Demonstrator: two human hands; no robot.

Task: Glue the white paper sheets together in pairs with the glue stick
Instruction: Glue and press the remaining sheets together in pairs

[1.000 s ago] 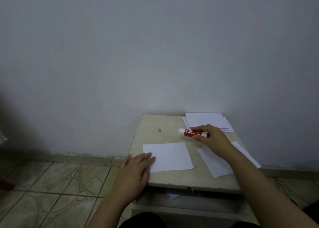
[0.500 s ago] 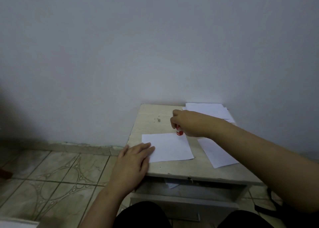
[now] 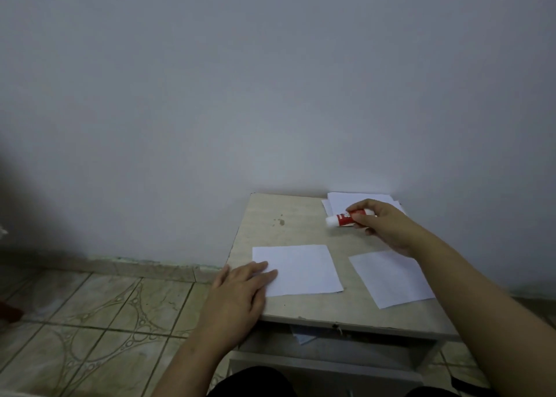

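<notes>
Right, left hand (image 3: 237, 291): you lay flat, pinning sheet (image 3: 298, 269).
Right hand (image 3: 382, 222): you gripped glue stick (image 3: 343, 220); coat edges evenly.

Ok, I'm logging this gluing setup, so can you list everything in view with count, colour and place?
glue stick: one, red with white cap, lying at the table's far right, held by the right hand
single sheets: two, white, one near left, one near right
paper stack: one, white, far right corner
table: one, beige, against the wall
paper scrap: one, pale, on the shelf below the tabletop
floor tiles: patterned beige, left
wall: grey-white
left hand: flat on the near left sheet's corner
right hand: grips the glue stick
</notes>
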